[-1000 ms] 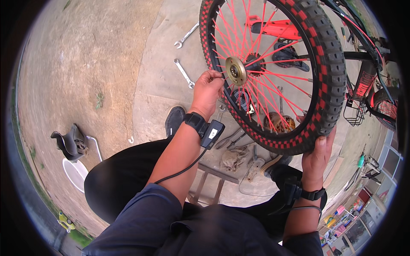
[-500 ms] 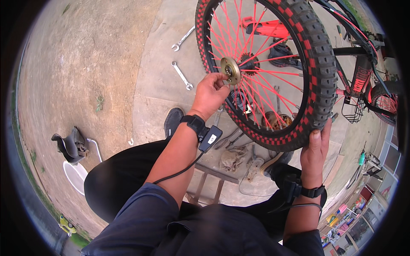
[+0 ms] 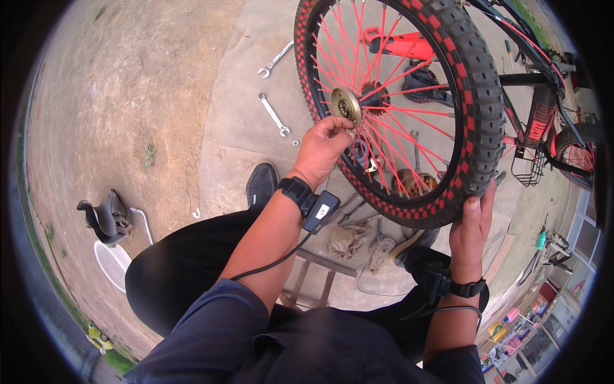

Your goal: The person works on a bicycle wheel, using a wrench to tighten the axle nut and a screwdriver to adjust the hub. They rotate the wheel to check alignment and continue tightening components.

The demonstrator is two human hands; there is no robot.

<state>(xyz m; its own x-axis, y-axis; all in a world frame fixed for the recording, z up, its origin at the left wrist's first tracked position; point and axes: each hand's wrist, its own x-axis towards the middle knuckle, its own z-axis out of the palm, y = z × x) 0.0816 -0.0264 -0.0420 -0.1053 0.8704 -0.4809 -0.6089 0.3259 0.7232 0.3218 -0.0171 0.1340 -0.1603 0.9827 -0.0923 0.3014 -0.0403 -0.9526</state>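
Wheel (image 3: pixel 486 109) tilted up in front of the person, hub disc (image 3: pixel 345 107) facing left. Left hand (image 3: pixel 323 148) at the disc's lower edge, thumb and fingertips nearly together — cannot tell whether anything sits between them. Right hand (image 3: pixel 472 230) wrapped partly round the tyre's lower edge, thumb along the tread.

Containers: round dish (image 3: pixel 403 178) behind the spokes, brown and yellowish contents too blurred to name. White basin (image 3: pixel 101 256) at far left, partly hidden by the knee. Wire basket (image 3: pixel 528 169) on the bike at right.

Edges: concrete (image 3: pixel 233 121) meets dirt (image 3: pixel 128 96) left of two wrenches (image 3: pixel 274 115). Small ring (image 3: pixel 295 143) near the left hand — spokes close on its right, concrete on its left.
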